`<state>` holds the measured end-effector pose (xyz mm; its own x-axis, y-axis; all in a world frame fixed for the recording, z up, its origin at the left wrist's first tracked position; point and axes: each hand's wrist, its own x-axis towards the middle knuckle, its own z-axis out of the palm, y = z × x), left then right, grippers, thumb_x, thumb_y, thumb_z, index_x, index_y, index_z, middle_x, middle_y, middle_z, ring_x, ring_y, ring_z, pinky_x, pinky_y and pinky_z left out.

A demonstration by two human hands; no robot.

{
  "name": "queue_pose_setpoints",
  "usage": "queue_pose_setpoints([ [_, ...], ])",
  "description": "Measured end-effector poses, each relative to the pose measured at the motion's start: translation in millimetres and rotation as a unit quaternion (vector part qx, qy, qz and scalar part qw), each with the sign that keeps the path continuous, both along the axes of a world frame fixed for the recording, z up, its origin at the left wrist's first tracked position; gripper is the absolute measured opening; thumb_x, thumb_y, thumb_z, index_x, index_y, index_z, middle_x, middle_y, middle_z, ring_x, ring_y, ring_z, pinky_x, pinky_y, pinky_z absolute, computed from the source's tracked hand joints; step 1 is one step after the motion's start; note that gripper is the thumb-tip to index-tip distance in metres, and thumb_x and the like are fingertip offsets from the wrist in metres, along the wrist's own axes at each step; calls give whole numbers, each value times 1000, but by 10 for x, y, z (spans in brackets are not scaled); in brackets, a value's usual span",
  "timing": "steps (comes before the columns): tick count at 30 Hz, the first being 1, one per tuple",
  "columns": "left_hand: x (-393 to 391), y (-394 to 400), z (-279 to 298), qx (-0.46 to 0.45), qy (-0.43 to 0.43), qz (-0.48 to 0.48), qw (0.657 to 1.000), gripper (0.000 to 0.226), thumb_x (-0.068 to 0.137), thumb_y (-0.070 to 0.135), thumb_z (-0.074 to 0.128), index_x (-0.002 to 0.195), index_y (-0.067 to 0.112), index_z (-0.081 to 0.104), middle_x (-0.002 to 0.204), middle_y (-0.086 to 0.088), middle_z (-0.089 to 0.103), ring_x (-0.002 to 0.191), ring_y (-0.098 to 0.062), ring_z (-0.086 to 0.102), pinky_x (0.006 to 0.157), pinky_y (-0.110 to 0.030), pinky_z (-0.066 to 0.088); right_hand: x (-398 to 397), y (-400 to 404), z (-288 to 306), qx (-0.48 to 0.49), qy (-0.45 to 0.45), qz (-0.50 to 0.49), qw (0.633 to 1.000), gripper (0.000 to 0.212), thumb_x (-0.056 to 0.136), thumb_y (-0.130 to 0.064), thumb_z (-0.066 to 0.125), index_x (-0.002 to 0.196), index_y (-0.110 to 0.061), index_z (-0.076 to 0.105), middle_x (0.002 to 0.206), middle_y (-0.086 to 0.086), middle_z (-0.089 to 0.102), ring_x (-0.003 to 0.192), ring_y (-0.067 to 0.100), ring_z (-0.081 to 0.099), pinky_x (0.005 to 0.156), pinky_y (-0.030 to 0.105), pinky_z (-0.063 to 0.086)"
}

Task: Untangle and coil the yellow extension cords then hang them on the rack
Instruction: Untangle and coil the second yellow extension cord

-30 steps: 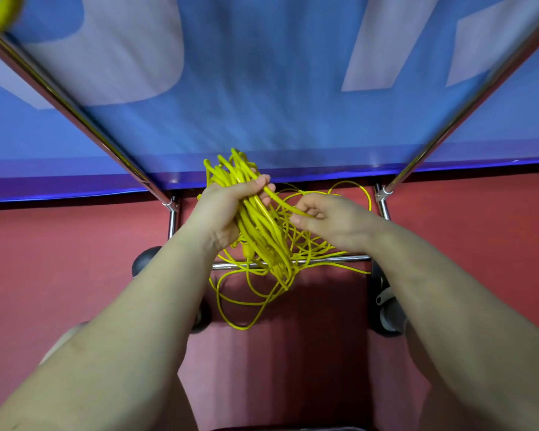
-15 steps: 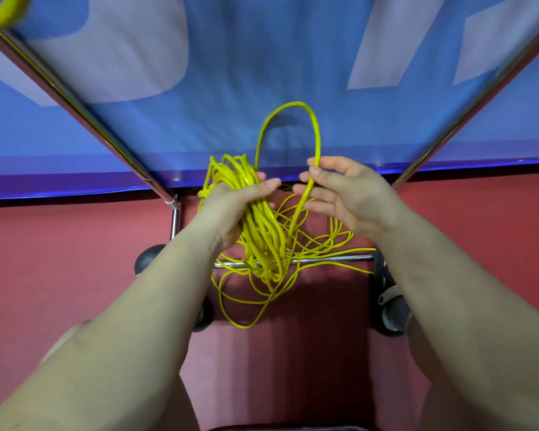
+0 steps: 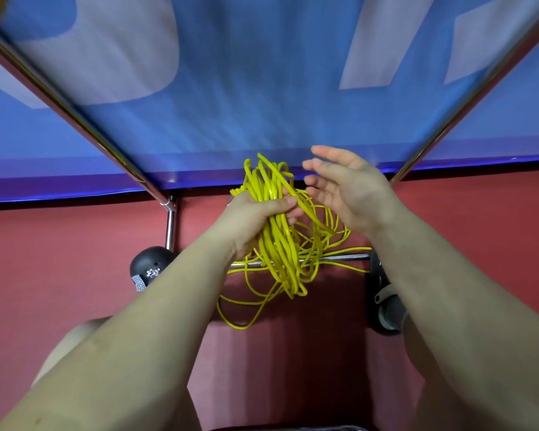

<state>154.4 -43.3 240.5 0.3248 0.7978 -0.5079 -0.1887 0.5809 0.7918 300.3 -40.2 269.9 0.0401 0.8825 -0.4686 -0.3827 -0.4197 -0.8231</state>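
Blue-and-white fabric banner, upper frame. Chrome tubular metal rack, diagonal bars either side. Bundle of yellow extension cords, frame centre, loops hanging below. Left hand gripping the bundle. Right hand spread, fingers straight, holding nothing.

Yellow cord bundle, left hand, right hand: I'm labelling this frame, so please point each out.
yellow cord bundle (image 3: 280, 253): head view, on the gathered loops below the grip.
left hand (image 3: 249, 219): head view, on its back.
right hand (image 3: 352, 191): head view, on the open palm.
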Motion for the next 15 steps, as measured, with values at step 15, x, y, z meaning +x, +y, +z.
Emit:
queue_pose_setpoints([
  [15,-263,226,70,-54,-47,144,987,12,93,11,54,83,12,60,63,-1,67,60,-11,67,58,-24,57,200,-94,-329,110,-474,291,824,8,87,-11,62,94,-14,60,79,2,61,80,27,60,83,43,49],
])
